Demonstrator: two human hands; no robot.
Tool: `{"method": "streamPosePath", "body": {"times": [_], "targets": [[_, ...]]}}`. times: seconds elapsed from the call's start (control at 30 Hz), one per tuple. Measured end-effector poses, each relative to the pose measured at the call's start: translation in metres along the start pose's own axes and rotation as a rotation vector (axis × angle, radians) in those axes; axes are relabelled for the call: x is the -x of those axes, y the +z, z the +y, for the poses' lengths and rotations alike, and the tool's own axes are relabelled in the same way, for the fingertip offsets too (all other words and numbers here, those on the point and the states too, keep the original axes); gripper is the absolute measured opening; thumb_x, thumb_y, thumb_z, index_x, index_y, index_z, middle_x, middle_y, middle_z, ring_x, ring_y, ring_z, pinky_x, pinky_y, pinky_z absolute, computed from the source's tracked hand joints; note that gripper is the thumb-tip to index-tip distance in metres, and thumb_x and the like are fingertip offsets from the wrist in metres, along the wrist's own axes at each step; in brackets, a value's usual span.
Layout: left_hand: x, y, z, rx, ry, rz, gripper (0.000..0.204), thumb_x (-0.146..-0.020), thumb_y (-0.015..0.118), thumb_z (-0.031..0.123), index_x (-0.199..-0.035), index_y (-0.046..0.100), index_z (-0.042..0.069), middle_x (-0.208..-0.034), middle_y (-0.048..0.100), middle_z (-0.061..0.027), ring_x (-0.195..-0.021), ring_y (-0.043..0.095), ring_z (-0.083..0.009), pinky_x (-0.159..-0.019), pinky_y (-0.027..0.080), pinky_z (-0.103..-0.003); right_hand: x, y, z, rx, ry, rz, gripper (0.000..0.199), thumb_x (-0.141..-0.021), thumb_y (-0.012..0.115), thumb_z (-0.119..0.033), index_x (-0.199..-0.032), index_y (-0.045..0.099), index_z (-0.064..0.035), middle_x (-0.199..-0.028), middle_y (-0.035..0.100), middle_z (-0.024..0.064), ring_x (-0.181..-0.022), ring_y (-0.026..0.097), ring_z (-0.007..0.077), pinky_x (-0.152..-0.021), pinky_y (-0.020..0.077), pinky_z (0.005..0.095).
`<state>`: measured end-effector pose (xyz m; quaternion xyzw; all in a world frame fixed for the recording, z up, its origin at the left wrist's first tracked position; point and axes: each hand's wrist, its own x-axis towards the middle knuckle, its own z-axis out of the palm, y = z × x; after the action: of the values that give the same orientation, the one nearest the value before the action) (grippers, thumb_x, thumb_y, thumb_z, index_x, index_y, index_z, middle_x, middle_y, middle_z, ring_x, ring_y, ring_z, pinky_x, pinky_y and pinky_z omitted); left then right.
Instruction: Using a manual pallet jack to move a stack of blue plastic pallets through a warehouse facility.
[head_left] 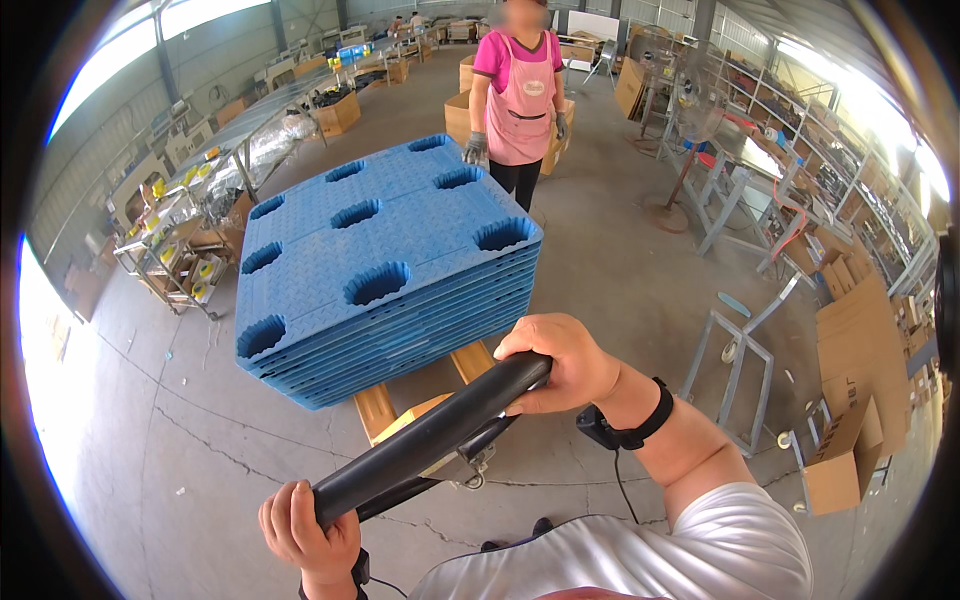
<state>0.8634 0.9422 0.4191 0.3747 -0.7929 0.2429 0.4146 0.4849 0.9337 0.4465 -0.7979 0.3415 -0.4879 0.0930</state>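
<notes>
Both my hands grip the thick black handle (425, 435) of a yellow pallet jack (375, 410). My left hand (305, 535) is wrapped round the handle's lower left end. Round its upper right end closes my right hand (565, 360), the thumb underneath. Beyond the handle, a tall stack of blue plastic pallets (310, 290) sits over the jack's forks, which run in under it. Oval holes mark the top pallet. A co-worker in a pink apron (522, 105) stands at the stack's far right corner, one gloved hand (476, 149) at its edge.
On the right are a metal wheeled frame (735, 365), an open cardboard box (842, 465) and a grey workbench (745, 165). A cart with yellow items (180, 265) stands left of the pallets. Cardboard boxes (460, 110) stand behind the co-worker. Cracks run across the concrete floor (210, 430).
</notes>
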Motion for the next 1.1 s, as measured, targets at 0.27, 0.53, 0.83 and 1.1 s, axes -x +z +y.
{"method": "streamPosePath", "body": {"times": [0.27, 0.53, 0.83, 1.1], "targets": [[-0.001, 0.005, 0.001, 0.020, 0.015, 0.011, 0.045, -0.073, 0.066, 0.007, -0.116, 0.056, 0.003, -0.095, 0.063, -0.0159, -0.075, 0.060, -0.0321, -0.068, 0.049, -0.044, 0.003, 0.001, 0.000, -0.007, 0.017, 0.013, 0.050, -0.060, 0.090, -0.019, -0.101, 0.064, -0.0077, -0.082, 0.064, 0.0042, -0.070, 0.062, 0.0242, -0.061, 0.0480, 0.0335], [0.000, 0.000, 0.009, 0.000, 0.004, 0.037, 0.042, -0.075, 0.065, 0.007, -0.115, 0.056, 0.002, -0.093, 0.063, -0.0162, -0.074, 0.060, -0.0327, -0.066, 0.049, -0.044, 0.003, -0.001, 0.000, -0.008, -0.009, 0.013, 0.049, -0.060, 0.090, -0.019, -0.100, 0.063, -0.0080, -0.081, 0.062, 0.0041, -0.069, 0.061, 0.0241, -0.061, 0.0474, 0.0330], [0.001, -0.003, 0.000, 0.076, 0.035, 0.092, 0.039, -0.073, 0.072, 0.007, -0.111, 0.060, 0.003, -0.093, 0.065, -0.0130, -0.073, 0.061, -0.0306, -0.066, 0.049, -0.041, 0.009, 0.007, -0.018, 0.028, 0.030, 0.028, 0.046, -0.059, 0.089, -0.016, -0.098, 0.065, -0.0078, -0.077, 0.060, 0.0053, -0.067, 0.058, 0.0229, -0.060, 0.0455, 0.0323], [0.003, -0.013, -0.017, 0.121, 0.068, 0.113, 0.048, -0.065, 0.072, 0.000, -0.112, 0.059, 0.002, -0.097, 0.066, -0.0164, -0.078, 0.063, -0.0345, -0.070, 0.052, -0.042, 0.017, 0.022, -0.052, 0.101, 0.098, 0.051, 0.047, -0.064, 0.089, -0.016, -0.102, 0.064, -0.0051, -0.080, 0.058, 0.0046, -0.070, 0.057, 0.0189, -0.065, 0.0449, 0.0297]]}}
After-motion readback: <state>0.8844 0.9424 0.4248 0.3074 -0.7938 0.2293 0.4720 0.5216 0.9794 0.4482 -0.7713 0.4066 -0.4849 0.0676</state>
